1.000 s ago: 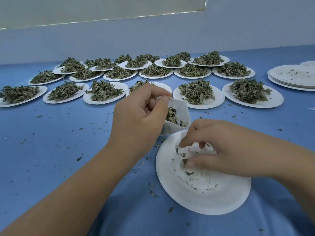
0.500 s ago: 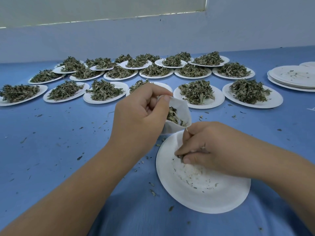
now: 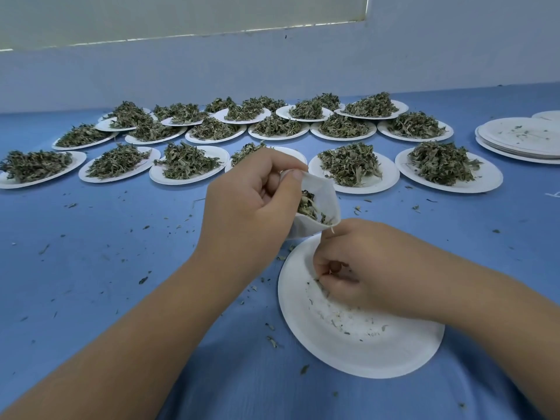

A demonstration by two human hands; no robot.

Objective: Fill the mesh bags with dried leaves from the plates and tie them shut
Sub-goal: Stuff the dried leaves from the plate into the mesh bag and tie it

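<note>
Mesh bag (image 3: pixel 319 197) hangs pinched in our left hand (image 3: pixel 251 207), just above our right hand (image 3: pixel 375 268) pinching leaf scraps (image 3: pixel 318 282) on the near-edge plate (image 3: pixel 363 356).

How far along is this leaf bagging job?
Done: a stack of emptied plates sits at right. In hand: the left hand holds the mesh bag open while the right hand pinches leaf scraps off the near plate. Left: tying this bag, plus rows of heaped plates.

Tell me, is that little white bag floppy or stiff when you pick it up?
Probably floppy: the mesh bag sags and creases where the left hand pinches its rim. Likely very light, holding only some dried leaves. Let go, it might slump and spill.
</note>
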